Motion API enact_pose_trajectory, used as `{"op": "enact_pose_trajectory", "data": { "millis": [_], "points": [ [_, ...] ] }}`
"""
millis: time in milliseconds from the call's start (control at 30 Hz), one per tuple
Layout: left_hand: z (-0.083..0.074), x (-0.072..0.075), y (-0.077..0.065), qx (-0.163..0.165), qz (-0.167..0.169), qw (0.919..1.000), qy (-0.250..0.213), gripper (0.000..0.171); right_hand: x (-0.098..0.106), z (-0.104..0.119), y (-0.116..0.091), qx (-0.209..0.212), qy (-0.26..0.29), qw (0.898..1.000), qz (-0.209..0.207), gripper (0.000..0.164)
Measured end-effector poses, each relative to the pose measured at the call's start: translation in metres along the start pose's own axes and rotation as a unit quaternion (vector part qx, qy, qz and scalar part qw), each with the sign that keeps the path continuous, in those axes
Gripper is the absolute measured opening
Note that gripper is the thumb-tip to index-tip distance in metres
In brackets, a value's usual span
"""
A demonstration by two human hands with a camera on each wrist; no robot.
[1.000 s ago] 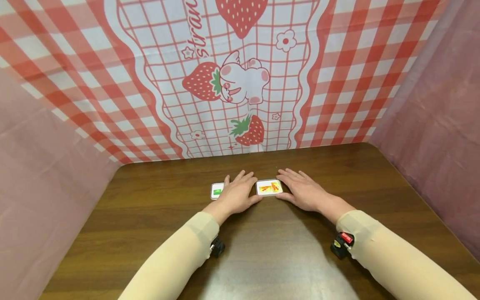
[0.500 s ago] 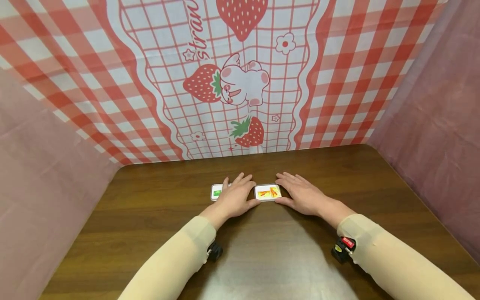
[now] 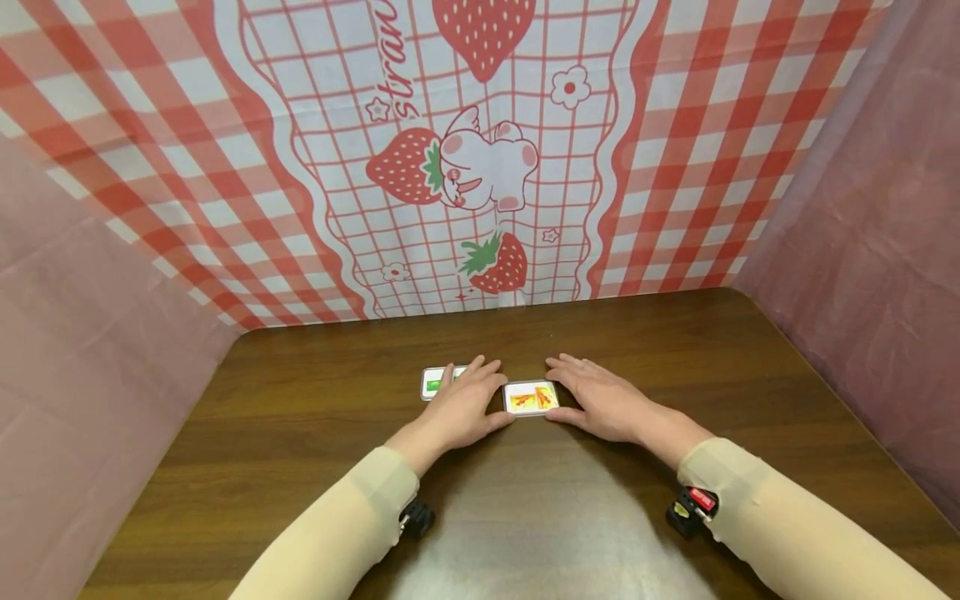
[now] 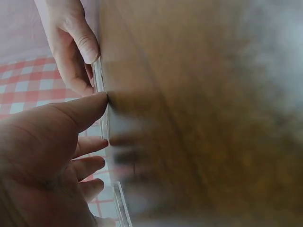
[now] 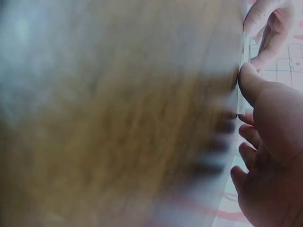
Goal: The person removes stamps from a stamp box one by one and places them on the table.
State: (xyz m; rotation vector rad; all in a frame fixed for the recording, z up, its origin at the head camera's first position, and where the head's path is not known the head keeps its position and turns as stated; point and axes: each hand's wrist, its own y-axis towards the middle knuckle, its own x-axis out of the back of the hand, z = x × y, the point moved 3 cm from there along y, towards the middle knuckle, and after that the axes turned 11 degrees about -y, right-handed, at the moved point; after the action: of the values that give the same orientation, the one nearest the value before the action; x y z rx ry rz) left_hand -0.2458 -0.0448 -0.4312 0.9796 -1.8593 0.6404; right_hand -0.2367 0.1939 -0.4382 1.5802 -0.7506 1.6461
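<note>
A flat white card in a clear case, with an orange and yellow picture, lies on the brown table. My left hand holds its left end between thumb and forefinger. At the right end my right hand grips in the same way, its other fingers stretched forward. Both wrist views show the thumbs along the clear near edge of the case. A second white card with a green picture lies to the left, partly hidden under the left hand's fingers.
A red and white checked cloth with strawberries hangs behind the table's far edge. Pink curtains stand at the left and right. Small black cameras sit at the wrists.
Both hands have moved toward the body and slightly left, and the orange-pictured card has slid along with them. The green-pictured card stays in place and shows more from under the left hand.
</note>
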Motion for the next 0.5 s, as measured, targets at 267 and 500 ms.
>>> {"op": "enact_pose_trajectory", "data": {
  "millis": [267, 500],
  "points": [
    [0.0094, -0.0081, -0.0020, -0.024, -0.024, 0.9990, -0.029, 0.065, 0.0022, 0.0054, -0.0031, -0.006, 0.024, 1.000, 0.004, 0.067],
    [0.0004, -0.0012, -0.0060, -0.026, -0.017, 0.9995, -0.010, 0.061, 0.0020, 0.0046, -0.0014, -0.014, 0.047, 0.999, 0.008, 0.065]
  ]
}}
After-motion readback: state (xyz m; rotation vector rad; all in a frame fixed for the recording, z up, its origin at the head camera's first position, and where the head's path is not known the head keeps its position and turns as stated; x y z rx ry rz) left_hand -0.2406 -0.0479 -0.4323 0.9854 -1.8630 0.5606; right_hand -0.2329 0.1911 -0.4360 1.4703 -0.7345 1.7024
